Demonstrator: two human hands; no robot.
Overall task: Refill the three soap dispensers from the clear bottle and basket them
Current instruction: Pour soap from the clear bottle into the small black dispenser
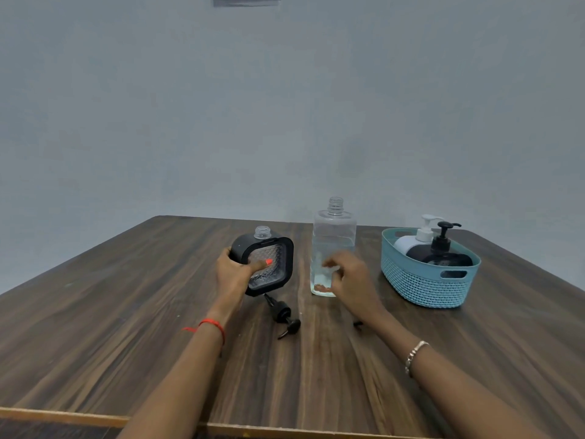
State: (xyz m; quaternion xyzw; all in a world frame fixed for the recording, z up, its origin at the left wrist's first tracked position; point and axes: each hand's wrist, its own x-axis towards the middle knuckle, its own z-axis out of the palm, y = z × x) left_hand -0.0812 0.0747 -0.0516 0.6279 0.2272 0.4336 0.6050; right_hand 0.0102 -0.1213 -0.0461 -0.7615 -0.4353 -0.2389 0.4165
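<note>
Step is judged to be the third refill, with the pour not yet begun. The black square soap dispenser with a clear diamond-patterned face (274, 275) is gripped by the left hand (232, 274) above the middle of the brown wood-grain bench (126, 296). The fingers (227, 252) are wrapped round its left edge and the thumb is laid across the face. It is held tilted, threaded neck open. Its black pump head (283, 315) is lying on the bench just in front.

The tall clear plastic bottle (334, 239) is stood upright just to the right, uncapped and partly filled with clear liquid. The right hand (349, 280) is seen low in front of it, blurred, fingers loosely curled; whether the bottle is actually gripped cannot be told.

The teal woven-look plastic basket (424, 289) is set far right, with a white pump dispenser (408, 243) and a black pump dispenser (443, 251) inside, pumps fitted.

Advice:
- The dispenser should be stood flat and steadied.
- The bottle should be gripped mid-body.
- The mouths should be brought close, as both necks are narrow and no funnel is seen.
- The pour should be kept slow and stopped below the neck, so the pump tube can be refitted without overflow.

No brand, label or writing can be read.
</note>
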